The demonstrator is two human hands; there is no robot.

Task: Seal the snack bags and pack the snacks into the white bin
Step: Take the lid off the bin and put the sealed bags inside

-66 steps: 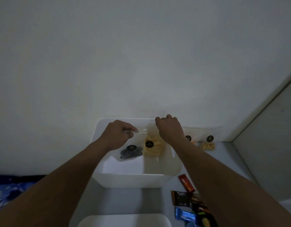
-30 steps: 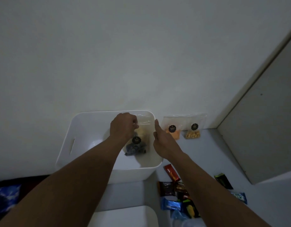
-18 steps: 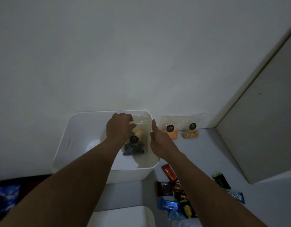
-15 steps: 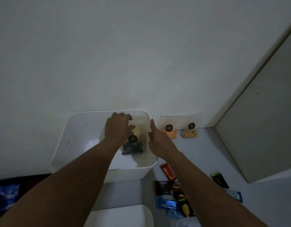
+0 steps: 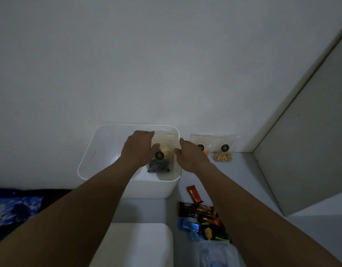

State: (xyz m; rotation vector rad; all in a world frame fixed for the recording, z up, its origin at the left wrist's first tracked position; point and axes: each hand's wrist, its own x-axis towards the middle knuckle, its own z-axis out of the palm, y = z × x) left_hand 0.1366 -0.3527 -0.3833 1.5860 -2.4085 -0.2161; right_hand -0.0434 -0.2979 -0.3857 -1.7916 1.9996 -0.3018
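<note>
Left hand (image 5: 139, 149) inside bin (image 5: 152, 189), fingers curled on top edge of bag (image 5: 166, 138) at bin rear-right corner. Right hand (image 5: 191, 157) flat, empty, over right rim. Hands apart. Stand bag upright against rear wall, seal uppermost; release only once supported. Unpacked bags (image 5: 223, 151) at surface rear edge.

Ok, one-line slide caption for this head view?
Left hand grips a clear snack bag inside the white bin; right hand open at its rim; wrapped bars outside.
</note>
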